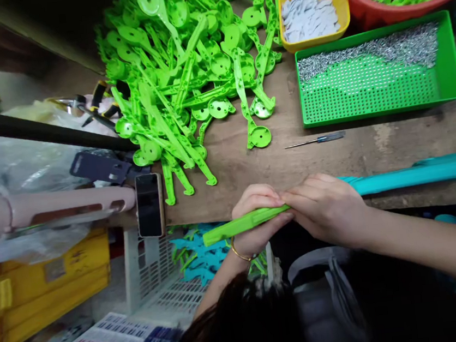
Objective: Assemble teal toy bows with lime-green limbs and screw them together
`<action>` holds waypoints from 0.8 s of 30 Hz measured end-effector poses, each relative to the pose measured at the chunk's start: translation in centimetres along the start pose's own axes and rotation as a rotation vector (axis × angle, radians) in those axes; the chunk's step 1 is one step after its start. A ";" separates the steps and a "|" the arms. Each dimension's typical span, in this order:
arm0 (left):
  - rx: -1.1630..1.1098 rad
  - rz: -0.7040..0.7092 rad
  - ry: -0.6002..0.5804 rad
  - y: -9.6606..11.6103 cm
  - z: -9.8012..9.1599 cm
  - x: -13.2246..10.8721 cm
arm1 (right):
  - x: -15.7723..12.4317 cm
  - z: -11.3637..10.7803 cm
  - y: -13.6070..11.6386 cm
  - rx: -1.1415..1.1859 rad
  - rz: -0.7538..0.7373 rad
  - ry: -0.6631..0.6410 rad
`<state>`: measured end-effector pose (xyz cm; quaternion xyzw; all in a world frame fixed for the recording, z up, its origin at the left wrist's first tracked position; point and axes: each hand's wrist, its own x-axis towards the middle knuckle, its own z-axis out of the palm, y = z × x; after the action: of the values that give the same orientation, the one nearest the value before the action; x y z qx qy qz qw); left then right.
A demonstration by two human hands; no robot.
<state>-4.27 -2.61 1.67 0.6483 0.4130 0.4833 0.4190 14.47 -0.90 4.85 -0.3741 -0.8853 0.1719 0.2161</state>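
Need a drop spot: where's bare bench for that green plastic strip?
Free: wooden bench strip between the green perforated tray and the long teal plastic piece, around the small screwdriver; smaller patch between the pile of green plastic parts and the left hand and right hand gripping the green plastic strip. Crowded: that pile.

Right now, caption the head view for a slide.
Left hand and right hand grip a green plastic part at the bench edge, near a heap of green parts.

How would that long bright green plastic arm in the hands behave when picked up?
The long bright green plastic arm seems stiff: it juts straight past the left hand unsupported. Likely light, since the right hand pinches it.
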 end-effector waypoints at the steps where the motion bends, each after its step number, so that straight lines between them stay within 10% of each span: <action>1: -0.005 -0.021 -0.012 0.0 -0.1 0.0 | 0.0 0.0 0.1 -0.003 0.008 0.001; 10: -0.210 -0.289 0.118 1.6 -1.8 -1.0 | 0.0 -1.1 -0.1 -0.290 -0.029 -0.136; 19: -0.466 -0.529 0.787 -0.4 -2.2 -4.3 | 2.9 2.4 -3.0 -0.366 0.100 -0.494; 24: -0.580 -0.595 0.759 -0.2 0.1 -7.0 | 6.7 2.7 -4.0 -0.147 0.035 -0.570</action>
<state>-5.59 -9.18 -0.45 0.1428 0.5501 0.6374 0.5203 6.62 1.01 6.13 -0.3404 -0.9139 0.2090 -0.0719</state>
